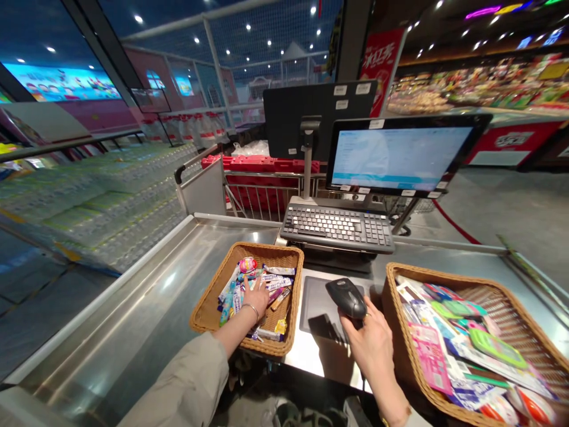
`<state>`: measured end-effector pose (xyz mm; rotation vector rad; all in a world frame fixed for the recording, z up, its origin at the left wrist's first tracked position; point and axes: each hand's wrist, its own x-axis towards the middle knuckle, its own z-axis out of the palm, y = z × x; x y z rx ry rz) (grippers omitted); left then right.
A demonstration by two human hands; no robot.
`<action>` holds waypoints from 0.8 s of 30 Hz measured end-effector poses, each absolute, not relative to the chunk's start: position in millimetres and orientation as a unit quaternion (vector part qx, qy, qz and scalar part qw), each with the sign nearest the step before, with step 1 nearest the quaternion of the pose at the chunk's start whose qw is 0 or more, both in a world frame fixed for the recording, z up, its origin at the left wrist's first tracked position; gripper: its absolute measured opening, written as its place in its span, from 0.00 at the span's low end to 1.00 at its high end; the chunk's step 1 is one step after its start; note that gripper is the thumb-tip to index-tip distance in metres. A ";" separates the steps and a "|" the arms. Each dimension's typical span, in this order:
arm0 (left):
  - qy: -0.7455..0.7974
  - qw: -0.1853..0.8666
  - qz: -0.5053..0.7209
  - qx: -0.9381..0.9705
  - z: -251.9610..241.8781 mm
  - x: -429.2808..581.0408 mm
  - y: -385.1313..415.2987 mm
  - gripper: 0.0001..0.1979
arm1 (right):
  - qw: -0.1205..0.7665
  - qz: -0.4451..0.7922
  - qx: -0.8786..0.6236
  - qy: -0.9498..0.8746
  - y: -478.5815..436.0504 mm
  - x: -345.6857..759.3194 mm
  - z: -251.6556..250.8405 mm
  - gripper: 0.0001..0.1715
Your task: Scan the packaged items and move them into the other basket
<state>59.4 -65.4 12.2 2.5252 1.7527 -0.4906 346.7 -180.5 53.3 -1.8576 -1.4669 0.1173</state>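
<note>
Left hand in wicker basket, right hand gripping black scanner

Scanner, till screen and stacked bottles show a shop.

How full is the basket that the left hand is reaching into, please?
The basket is partly full: small wrapped items lie around the left hand, while its inner left side shows bare.

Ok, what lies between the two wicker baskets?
In the head view, a grey pad on a brightly lit white surface; the right hand also holds a black scanner in that stretch.
</note>
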 end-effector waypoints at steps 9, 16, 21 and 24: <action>0.620 0.043 -0.091 0.779 34.3 46.3 -61.5 0.16 | 0.376 0.028 -0.721 -0.581 -179.2 344.0 51.4 0.27; 0.634 0.035 -0.035 0.772 66.1 33.8 -74.1 0.10 | 0.381 0.017 -0.709 -0.593 -174.8 340.7 52.9 0.28; 0.623 0.005 0.039 0.781 87.6 33.3 -85.7 0.10 | 0.380 0.004 -0.702 -0.602 -171.7 337.2 53.3 0.27; 0.610 -0.008 0.067 0.789 96.2 39.2 -90.2 0.11 | 0.388 -0.005 -0.698 -0.602 -170.9 335.0 56.9 0.27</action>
